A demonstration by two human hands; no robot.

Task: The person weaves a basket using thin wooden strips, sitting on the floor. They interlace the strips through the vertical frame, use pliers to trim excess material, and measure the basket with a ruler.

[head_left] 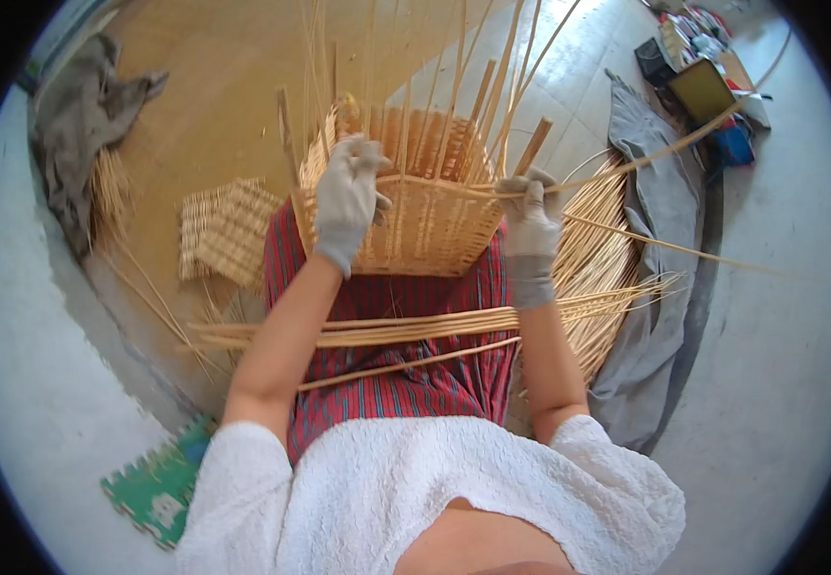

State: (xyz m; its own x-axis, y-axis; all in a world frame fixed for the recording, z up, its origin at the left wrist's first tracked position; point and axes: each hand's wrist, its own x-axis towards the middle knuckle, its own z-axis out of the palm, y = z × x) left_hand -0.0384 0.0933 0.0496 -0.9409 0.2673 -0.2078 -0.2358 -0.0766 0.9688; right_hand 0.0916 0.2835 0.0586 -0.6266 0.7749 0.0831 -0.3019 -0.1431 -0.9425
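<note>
A half-woven pale cane basket with tall upright stakes sits on my lap, over red striped cloth. My gloved left hand is at the near left of its upper edge, fingers bent onto the weave. At the right corner, my gloved right hand pinches a long flexible strand that runs along the edge and arcs out to the upper right. A bundle of loose canes lies across my thighs, below the basket.
Two woven panels and grey cloth lie at left. More canes rest on grey cloth at right. Assorted boxes stand at upper right. A green foam mat is at lower left, beside pale concrete.
</note>
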